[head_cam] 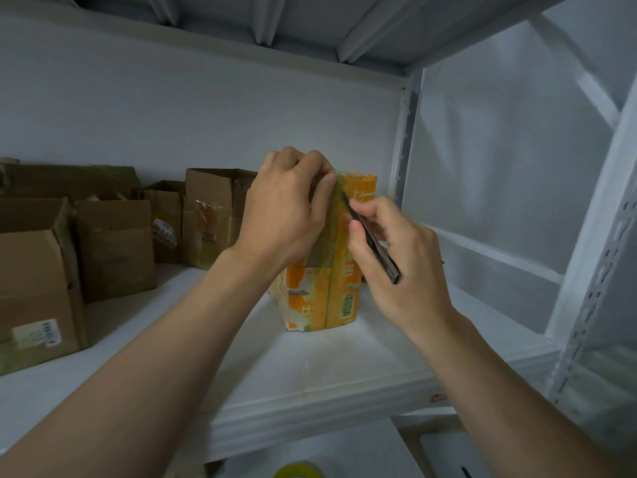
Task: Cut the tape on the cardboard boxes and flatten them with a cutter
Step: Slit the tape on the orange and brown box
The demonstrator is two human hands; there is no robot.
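Head view: an orange printed cardboard box stands on a white metal shelf, the left hand gripping its top. The right hand pinches a slim black cutter, tip at the taped edge just beside the left thumb; a slip could cut it.

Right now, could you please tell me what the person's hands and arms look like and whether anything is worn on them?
The left arm and right arm are bare, no sleeves showing. The left hand and right hand wear no gloves; no rings, watch or bracelet show.
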